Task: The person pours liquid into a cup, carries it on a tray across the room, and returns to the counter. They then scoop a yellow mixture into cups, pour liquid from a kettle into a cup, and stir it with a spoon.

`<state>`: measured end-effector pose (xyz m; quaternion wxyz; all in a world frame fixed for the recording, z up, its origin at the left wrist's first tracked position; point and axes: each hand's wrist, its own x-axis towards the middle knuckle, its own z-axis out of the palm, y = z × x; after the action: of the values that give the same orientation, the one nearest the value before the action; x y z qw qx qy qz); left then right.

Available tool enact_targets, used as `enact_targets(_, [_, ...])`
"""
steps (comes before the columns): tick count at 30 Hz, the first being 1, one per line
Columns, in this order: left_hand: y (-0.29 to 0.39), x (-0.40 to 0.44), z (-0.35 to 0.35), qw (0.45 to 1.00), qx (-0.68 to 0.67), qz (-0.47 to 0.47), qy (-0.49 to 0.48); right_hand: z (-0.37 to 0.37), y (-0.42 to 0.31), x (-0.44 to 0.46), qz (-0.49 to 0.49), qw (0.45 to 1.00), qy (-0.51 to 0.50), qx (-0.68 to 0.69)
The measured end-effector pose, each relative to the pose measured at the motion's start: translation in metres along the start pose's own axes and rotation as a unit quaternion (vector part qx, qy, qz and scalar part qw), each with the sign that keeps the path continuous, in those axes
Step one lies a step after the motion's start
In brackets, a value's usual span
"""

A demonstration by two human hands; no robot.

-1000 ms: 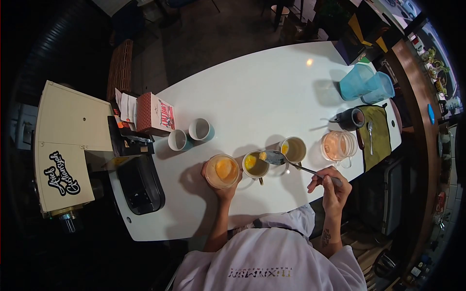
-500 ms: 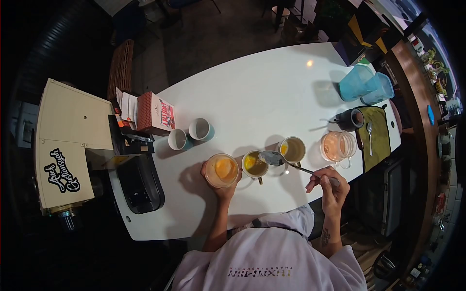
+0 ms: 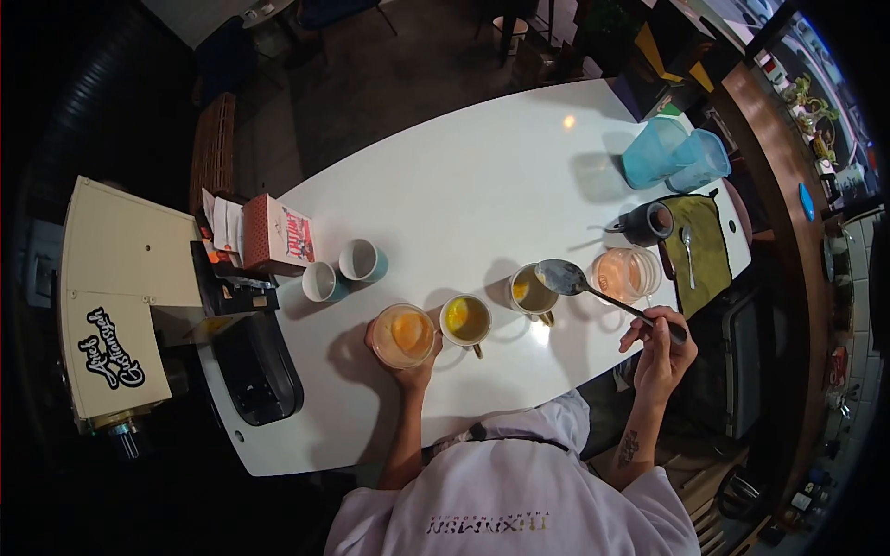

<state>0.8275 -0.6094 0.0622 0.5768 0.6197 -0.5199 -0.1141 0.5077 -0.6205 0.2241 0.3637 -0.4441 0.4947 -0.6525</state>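
Note:
My left hand point(image 3: 414, 372) is wrapped round a clear container point(image 3: 400, 347) with orange-yellow contents, on the left of the mugs. In my right hand point(image 3: 661, 347) is a large spoon point(image 3: 601, 294), gripped by its dark handle, its bowl raised over the farther mug. Two mugs stand between my hands: one mug point(image 3: 465, 322) right beside the container, with yellow stuff inside, and another mug point(image 3: 532, 292) with a smaller yellow bit. The spoon's bowl partly covers the second mug. Behind the spoon stands a glass jug point(image 3: 627, 275) with a pinkish tint.
Two pale blue cups point(image 3: 362, 261) stand at the left near a red-and-white box point(image 3: 280, 233). At the right are blue pitchers point(image 3: 656, 153), a dark cup point(image 3: 646, 223) and a green cloth point(image 3: 702, 248) bearing a small spoon point(image 3: 688, 255). A beige machine point(image 3: 120, 296) sits far left.
My right hand has moved the spoon away from the nearer mug, to the right and higher, over the farther mug. My left hand still holds the container. The whole view has shifted slightly.

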Motion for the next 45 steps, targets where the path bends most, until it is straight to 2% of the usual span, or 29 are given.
enact_targets(7, [-0.001,0.000,0.000,1.000,0.016,0.016,-0.001,-0.009,-0.002,-0.001,-0.053,0.995,-0.034,-0.080])
enact_targets(9, [-0.002,0.000,0.000,1.000,0.005,0.013,-0.004,-0.012,-0.004,0.000,-0.070,0.986,-0.094,-0.120])
enact_targets(16, [-0.003,0.001,-0.002,0.998,0.043,0.032,-0.012,-0.011,-0.006,0.001,-0.098,0.978,-0.113,-0.146])
enact_targets(22, [-0.001,0.002,-0.002,0.999,0.034,0.019,-0.011,-0.009,-0.001,0.004,-0.100,0.991,-0.039,-0.078])
enact_targets(25, [-0.001,0.000,-0.003,1.000,0.021,-0.010,-0.011,0.002,0.002,0.003,-0.066,0.998,0.002,0.002])
enact_targets(27, [-0.006,-0.001,-0.005,0.999,0.036,0.014,-0.022,0.012,0.007,0.000,-0.028,0.997,0.002,0.075])
enact_targets(28, [-0.008,-0.004,-0.004,0.999,0.044,0.011,-0.018,0.020,0.009,-0.002,-0.018,0.997,-0.018,0.076])
enact_targets(30, [-0.018,-0.015,0.001,0.990,-0.112,-0.085,-0.007,0.040,0.010,-0.008,0.011,0.993,-0.076,0.094])
enact_targets(32, [-0.020,-0.016,-0.001,0.990,-0.107,-0.090,-0.002,0.062,0.008,-0.015,0.053,0.983,-0.139,0.104])
enact_targets(34, [0.003,-0.001,-0.002,0.999,-0.001,-0.008,-0.033,0.082,0.006,-0.022,0.065,0.971,-0.215,0.080])
enact_targets(36, [-0.001,-0.003,-0.005,0.999,-0.010,-0.030,-0.025,0.100,0.011,-0.029,0.043,0.961,-0.268,0.052])
enact_targets(38, [0.002,-0.001,-0.004,0.999,0.014,-0.014,-0.028,0.112,0.014,-0.034,0.046,0.957,-0.286,0.030])
enact_targets(40, [0.004,0.001,-0.005,0.999,0.023,-0.009,-0.023,0.122,0.011,-0.035,0.002,0.938,-0.340,-0.065])
enact_targets(45, [0.001,0.000,-0.003,1.000,-0.015,-0.005,-0.017,0.139,0.016,-0.040,-0.084,0.916,-0.365,-0.144])
